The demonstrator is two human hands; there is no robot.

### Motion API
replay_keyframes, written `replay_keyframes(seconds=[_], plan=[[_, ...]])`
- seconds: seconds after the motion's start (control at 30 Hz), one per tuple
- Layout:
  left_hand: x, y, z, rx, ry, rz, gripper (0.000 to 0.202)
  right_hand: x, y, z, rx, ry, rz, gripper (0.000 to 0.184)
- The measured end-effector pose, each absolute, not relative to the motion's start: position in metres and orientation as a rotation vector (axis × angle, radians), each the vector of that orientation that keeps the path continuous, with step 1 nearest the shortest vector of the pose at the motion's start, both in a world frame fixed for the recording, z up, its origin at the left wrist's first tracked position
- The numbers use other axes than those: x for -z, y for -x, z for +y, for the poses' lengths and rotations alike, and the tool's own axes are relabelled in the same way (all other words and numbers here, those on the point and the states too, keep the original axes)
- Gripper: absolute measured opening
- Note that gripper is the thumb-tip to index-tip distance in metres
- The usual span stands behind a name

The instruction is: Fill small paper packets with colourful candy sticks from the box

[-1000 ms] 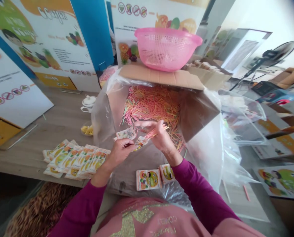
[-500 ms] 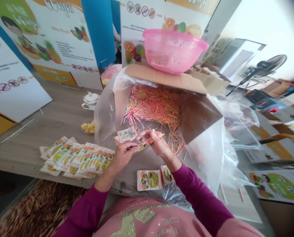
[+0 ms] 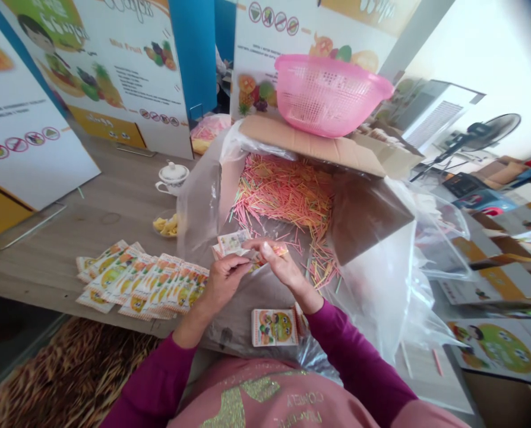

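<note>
My left hand (image 3: 224,282) pinches the edge of a small printed packet (image 3: 257,261) between thumb and fingers. Close beside it, my right hand (image 3: 287,270) is closed on a few thin coloured sticks (image 3: 280,249), held at the packet; whether their ends are inside it is hidden by the fingers. Just beyond my left fingers lie pale printed packets (image 3: 230,242). A loose heap of pink, yellow and green sticks (image 3: 287,184) fills the back of an open cardboard box (image 3: 367,211) lined with clear plastic. Nearer my body sits a stack of printed packets (image 3: 275,327).
Overlapping packets (image 3: 145,282) spread along the table (image 3: 109,196) at left. Behind them stand a lidded white cup (image 3: 173,177) and a small dish of yellow pieces (image 3: 166,226). A pink basket (image 3: 332,98) rests on the box's top flap. Large printed cartons (image 3: 127,77) stand at the back.
My right hand has turned and lowered over the packet, so less of the sticks shows. My left hand keeps its pinch. The whole view has shifted slightly.
</note>
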State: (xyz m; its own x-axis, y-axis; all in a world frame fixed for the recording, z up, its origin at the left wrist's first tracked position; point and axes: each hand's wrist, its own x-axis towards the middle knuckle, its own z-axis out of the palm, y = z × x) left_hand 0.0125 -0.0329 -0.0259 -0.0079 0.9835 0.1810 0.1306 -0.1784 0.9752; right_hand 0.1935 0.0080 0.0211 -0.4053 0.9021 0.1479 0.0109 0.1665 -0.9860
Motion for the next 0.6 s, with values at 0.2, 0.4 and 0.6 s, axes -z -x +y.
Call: replay_keyframes(seconds=[0.2, 0.4, 0.6], plan=[[0.029, -0.027, -0.023, -1.357, -1.310, 1.124, 0.024, -0.029, -0.195, 0.023, -1.471, 0.797, -1.645, 0.081], [0.045, -0.039, -0.010, -1.419, -1.046, 1.110, 0.033, -0.039, -0.195, 0.038, -1.392, 0.814, -1.538, 0.090], [0.050, -0.032, -0.013, -1.447, -0.850, 1.075, 0.039, -0.056, -0.194, 0.119, -1.102, 0.979, -1.634, 0.097]])
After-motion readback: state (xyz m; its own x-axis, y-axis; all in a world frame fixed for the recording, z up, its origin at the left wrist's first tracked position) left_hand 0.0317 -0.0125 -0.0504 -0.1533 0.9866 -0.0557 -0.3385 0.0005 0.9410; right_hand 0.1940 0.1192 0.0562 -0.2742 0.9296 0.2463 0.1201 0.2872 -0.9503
